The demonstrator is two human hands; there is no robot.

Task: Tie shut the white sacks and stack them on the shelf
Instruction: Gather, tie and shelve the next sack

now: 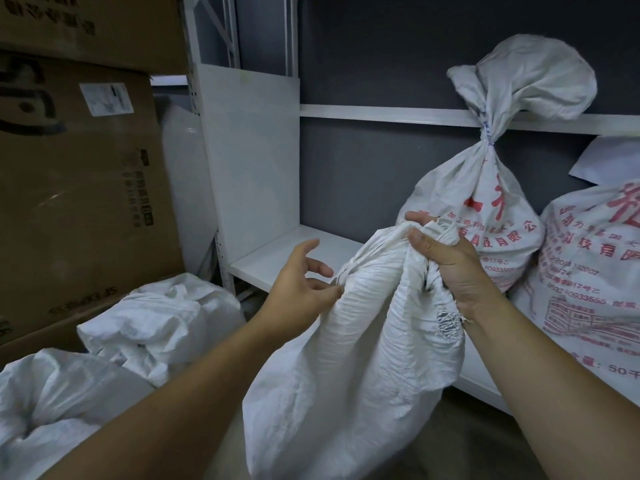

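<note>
I hold a white woven sack upright in front of the shelf. My right hand grips the bunched mouth of the sack at its top. My left hand touches the sack's left fold with loosely spread fingers. The sack has a frayed hole near my right wrist. On the white shelf stands a tied sack with red print, its neck bound with string. A second printed sack leans beside it at the right edge.
Two more open white sacks lie on the floor at the lower left. Large cardboard boxes are stacked on the left. The left part of the shelf board is bare. An upper shelf rail runs above.
</note>
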